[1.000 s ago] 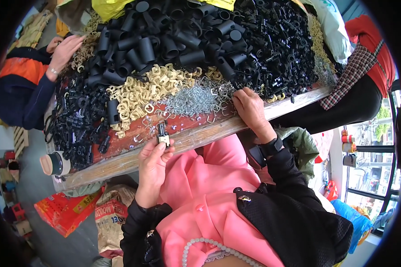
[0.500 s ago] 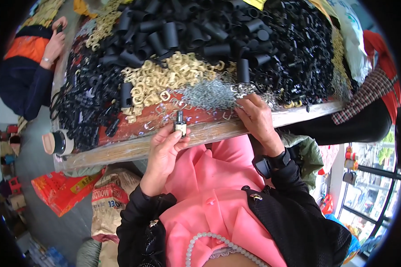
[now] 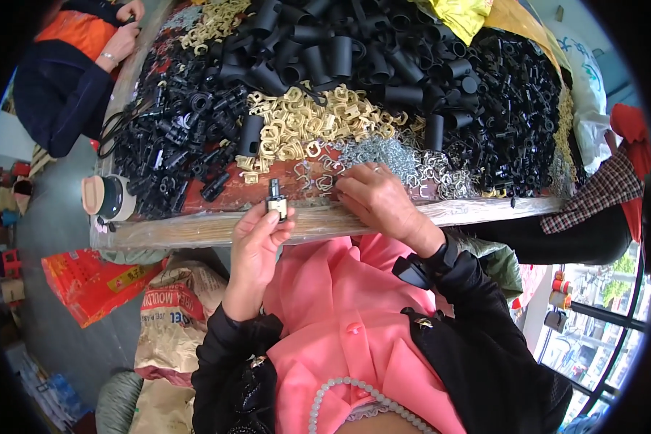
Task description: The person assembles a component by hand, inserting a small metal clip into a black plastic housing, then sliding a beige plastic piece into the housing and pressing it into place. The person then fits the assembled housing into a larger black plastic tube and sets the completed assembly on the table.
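Near the table's front edge, my left hand (image 3: 253, 246) pinches a small black plastic part (image 3: 274, 189) upright, with a cream-coloured piece around its lower half. My right hand (image 3: 380, 199) reaches over the table edge with its fingers bent down and close together, beside loose bent metal clips (image 3: 322, 177). Whatever its fingertips hold, if anything, I cannot make out. Just beyond lie a heap of small grey metal bits (image 3: 380, 153) and more metal clips (image 3: 445, 176). A pile of cream plastic clips (image 3: 293, 123) sits further back, with a black tube (image 3: 250, 135) at its left.
Black tubes (image 3: 333, 58) are heaped at the back. Small black parts lie in piles at left (image 3: 184, 141) and right (image 3: 513, 108). A cream and black round object (image 3: 108, 197) sits at the left corner. Another person's hands (image 3: 123, 40) work at far left; someone sits at right.
My right hand has moved left and nearer, from beside the standing black tube to the loose metal clips. My left hand still holds the black part. The whole view has shifted slightly.
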Motion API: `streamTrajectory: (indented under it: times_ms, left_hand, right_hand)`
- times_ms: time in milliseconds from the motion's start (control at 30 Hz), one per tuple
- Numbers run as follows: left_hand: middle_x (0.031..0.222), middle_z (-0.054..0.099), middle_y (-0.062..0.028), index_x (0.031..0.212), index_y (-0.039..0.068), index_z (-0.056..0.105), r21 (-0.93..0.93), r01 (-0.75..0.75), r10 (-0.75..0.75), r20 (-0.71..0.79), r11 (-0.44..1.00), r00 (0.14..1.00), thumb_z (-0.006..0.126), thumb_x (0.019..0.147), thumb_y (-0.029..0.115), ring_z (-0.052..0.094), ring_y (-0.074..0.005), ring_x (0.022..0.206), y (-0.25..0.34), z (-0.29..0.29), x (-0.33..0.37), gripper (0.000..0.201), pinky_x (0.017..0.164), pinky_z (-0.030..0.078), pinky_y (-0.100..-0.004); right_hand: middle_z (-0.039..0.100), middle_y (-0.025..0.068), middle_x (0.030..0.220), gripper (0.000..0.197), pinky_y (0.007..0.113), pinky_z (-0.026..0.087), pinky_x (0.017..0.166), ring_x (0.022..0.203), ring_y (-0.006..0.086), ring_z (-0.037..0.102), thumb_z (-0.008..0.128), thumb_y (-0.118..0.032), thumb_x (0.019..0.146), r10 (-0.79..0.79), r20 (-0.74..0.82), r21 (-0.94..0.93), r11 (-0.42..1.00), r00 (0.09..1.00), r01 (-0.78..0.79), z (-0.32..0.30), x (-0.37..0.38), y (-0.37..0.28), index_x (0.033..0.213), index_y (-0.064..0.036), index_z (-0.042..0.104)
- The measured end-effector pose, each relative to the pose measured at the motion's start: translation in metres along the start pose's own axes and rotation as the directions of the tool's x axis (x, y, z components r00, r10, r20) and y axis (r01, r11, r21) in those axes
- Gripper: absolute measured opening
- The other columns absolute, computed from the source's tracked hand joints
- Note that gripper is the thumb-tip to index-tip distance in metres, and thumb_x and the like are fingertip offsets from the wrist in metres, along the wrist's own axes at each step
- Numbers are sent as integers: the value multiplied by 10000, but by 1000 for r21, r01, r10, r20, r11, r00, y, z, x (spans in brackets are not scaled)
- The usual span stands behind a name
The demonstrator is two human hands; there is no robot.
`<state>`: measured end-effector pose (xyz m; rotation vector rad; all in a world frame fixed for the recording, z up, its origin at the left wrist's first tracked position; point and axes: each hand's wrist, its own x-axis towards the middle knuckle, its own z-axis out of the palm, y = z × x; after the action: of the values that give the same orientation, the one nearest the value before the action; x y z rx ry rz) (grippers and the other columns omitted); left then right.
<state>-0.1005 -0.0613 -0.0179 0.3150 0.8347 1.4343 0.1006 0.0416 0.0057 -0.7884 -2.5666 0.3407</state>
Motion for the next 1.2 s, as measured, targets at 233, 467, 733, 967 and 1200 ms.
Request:
streamTrajectory:
  times_ms: [233,467,733,967,1200]
  left_hand:
    - [910,599,-144,1005,-9,530,-8,-17,17,6,1000,1000,517,802,55,595,-152,735,6,-7,-2,213,644,481,-223]
    - [917,582,-143,1030,-3,510,116,-34,33,7,993,999,498,825,91,578,-146,730,0,-6,-1,226,626,472,-220]
    - [917,577,-128,1041,-3,499,232,-54,71,-65,971,995,499,828,100,567,-142,722,-2,-1,0,237,619,464,-218]
    - [891,586,-137,982,-9,525,228,25,18,-183,973,983,502,810,79,563,-149,715,-10,29,9,195,636,462,-233]
    - [913,560,-114,1047,-28,493,407,95,-116,26,908,993,509,805,112,537,-142,749,-30,80,33,280,634,444,-215]
  right_hand:
    - [546,86,796,158,356,424,618,715,265,533,580,-62,710,258,-163,-51,962,952,-269,-29,-31,63,867,-44,570]
    - [528,94,890,144,350,371,705,839,269,494,567,-126,749,303,-222,-424,826,927,-371,-69,-90,124,863,-40,581]
    - [499,107,914,176,369,355,754,957,278,428,613,-162,702,365,-40,-545,772,930,-327,-135,-81,216,770,-14,546]
    - [542,90,877,142,395,423,755,842,277,528,589,-188,686,460,-200,-637,610,865,-472,-150,-48,270,670,-50,561]
    - [516,46,779,73,355,406,652,731,232,528,563,-163,685,323,-100,-654,691,941,-307,-152,-72,217,665,-93,561]
